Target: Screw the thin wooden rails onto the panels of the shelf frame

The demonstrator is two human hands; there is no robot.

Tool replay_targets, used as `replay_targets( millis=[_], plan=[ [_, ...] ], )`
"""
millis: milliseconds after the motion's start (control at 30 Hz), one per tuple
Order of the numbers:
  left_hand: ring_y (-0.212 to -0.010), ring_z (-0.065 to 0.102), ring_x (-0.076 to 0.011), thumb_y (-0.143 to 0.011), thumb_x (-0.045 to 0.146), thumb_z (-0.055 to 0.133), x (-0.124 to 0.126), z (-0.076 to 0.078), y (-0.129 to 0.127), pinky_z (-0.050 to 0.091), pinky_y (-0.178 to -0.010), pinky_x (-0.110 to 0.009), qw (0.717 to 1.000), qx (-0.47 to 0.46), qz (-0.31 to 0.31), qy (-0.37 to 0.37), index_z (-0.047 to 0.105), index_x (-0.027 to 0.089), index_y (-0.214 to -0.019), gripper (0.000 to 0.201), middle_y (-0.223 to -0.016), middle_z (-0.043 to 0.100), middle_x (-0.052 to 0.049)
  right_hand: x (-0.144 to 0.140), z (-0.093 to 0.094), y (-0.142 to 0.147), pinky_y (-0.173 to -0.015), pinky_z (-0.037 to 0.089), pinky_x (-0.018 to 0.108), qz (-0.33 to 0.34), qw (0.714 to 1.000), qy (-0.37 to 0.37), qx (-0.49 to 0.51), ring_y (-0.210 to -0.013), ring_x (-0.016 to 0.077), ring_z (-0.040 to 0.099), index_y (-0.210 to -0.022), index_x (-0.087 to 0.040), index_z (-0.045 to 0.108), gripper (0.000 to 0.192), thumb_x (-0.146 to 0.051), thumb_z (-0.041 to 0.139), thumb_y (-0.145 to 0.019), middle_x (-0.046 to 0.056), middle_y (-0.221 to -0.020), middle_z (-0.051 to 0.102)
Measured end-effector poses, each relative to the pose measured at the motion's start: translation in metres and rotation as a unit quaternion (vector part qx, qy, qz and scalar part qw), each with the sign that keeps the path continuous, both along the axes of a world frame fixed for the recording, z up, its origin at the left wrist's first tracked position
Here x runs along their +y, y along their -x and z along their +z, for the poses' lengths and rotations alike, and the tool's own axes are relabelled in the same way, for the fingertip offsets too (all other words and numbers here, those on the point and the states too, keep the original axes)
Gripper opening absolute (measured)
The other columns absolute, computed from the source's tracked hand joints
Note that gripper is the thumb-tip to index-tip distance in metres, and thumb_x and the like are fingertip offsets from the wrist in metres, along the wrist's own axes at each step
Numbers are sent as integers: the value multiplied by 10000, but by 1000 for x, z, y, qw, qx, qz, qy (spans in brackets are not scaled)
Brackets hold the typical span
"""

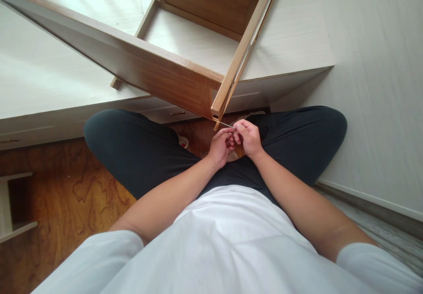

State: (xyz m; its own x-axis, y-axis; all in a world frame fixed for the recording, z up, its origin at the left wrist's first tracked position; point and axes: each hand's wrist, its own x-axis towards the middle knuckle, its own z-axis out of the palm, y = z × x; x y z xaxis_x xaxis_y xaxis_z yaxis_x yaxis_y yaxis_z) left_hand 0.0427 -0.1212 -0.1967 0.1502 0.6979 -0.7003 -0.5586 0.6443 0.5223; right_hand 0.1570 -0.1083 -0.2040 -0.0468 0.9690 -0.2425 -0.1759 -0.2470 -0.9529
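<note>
My right hand (248, 138) is closed on a thin metal rod (227, 125), which looks like a hex key. The rod's far end meets the near corner of a wooden furniture frame (231, 77). My left hand (220, 148) is just beside the right one, its fingers curled close to the rod's near end; whether it grips the rod too is hard to make out. A brown wooden panel (158, 67) joins the frame at that same corner. Several parts of the frame rest on a pale platform.
The pale platform (291, 52) spans the far side, with a drawer handle (177, 113) on its front. A light wall (373, 87) rises at right. My knees spread on either side over the brown wooden floor (72, 197). Pale furniture pieces (16, 232) lie at left.
</note>
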Motion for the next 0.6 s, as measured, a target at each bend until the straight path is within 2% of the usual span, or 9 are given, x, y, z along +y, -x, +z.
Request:
replay_targets(
  millis=[133,233,333,400,467,500,533,600],
  plan=[
    [-496,490,-88,-713,209,646,1,-2,2,342,-465,-175,1000,23,-13,-2,635,189,-862,150,-571,511,53,0,2,0,-416,345,209,-1,1000,-7,13,-398,83,413,-763,-207,609,371,-546,691,-888,-67,-480,516],
    [-483,502,-96,-734,244,653,1,-5,5,336,-455,-176,997,65,-46,-17,638,191,-837,117,-551,511,52,0,4,1,-417,337,210,-13,1000,-20,9,-394,77,395,-750,-202,615,353,-513,692,-899,-69,-473,505],
    [-444,484,-103,-766,271,635,-1,-7,9,330,-446,-186,985,131,-111,-35,627,192,-786,82,-493,471,62,0,5,2,-426,332,217,-29,999,-30,-12,-397,79,396,-744,-201,620,355,-512,695,-896,-70,-467,495],
    [-415,453,-105,-795,277,606,-4,-6,13,325,-448,-199,965,170,-192,-56,628,194,-765,91,-464,451,65,-1,5,3,-427,329,223,-32,999,-28,-21,-402,84,398,-753,-205,618,359,-528,698,-888,-71,-469,490],
    [-439,480,-120,-821,270,576,-6,0,21,359,-480,-223,921,210,-310,-111,648,196,-758,121,-493,511,39,-1,5,4,-428,326,230,-30,999,-25,-32,-410,92,403,-764,-210,618,363,-543,692,-886,-68,-482,491],
    [-487,529,-135,-830,266,568,-7,5,26,395,-518,-238,883,235,-377,-153,668,198,-764,138,-549,578,15,-2,5,4,-433,329,234,-29,998,-27,-39,-417,94,406,-768,-211,623,360,-544,686,-891,-65,-491,493],
    [-574,595,-157,-840,267,569,-6,9,32,434,-581,-255,831,265,-444,-203,694,204,-783,151,-643,656,-13,-2,4,3,-442,334,238,-27,998,-33,-46,-424,96,409,-770,-210,632,356,-539,678,-900,-62,-500,496],
    [-770,677,-214,-863,311,588,-2,20,48,470,-703,-293,701,337,-564,-278,746,235,-877,177,-847,752,-51,-3,4,3,-465,347,246,-23,997,-48,-57,-440,98,416,-772,-210,652,344,-520,661,-920,-56,-516,502]
  ],
)
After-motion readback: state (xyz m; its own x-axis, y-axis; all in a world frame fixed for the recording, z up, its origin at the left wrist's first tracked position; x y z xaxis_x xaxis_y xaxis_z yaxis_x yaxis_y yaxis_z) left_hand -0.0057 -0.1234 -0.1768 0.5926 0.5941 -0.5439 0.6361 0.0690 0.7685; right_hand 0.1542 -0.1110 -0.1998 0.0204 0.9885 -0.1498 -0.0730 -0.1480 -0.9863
